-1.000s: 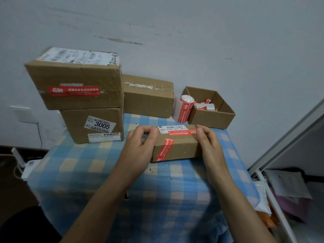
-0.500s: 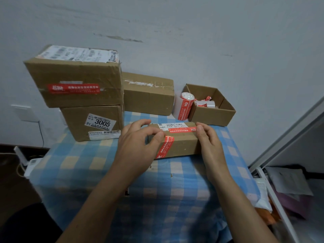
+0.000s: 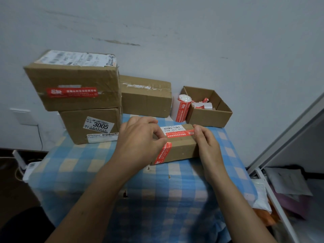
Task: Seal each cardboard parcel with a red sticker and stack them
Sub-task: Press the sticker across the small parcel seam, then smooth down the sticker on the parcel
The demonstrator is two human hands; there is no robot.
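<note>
We hold the small parcel (image 3: pixel 180 146) on the checked tablecloth (image 3: pixel 157 190). Our left hand (image 3: pixel 138 144) pinches its red sticker (image 3: pixel 164 153). Our right hand (image 3: pixel 206 146) presses flat against its right end.

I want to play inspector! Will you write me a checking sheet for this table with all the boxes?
Surface: checked cloth covers the table.
Job's things: small parcel wears two red stickers; two stacked boxes behind on the left, another box at the wall; sticker roll stands upright.
Clutter: open box holding scraps.
Grippers: left hand and right hand both touch the small parcel.
Cables: white cable on the left wall.
Surroundings: grey wall; papers at right.
</note>
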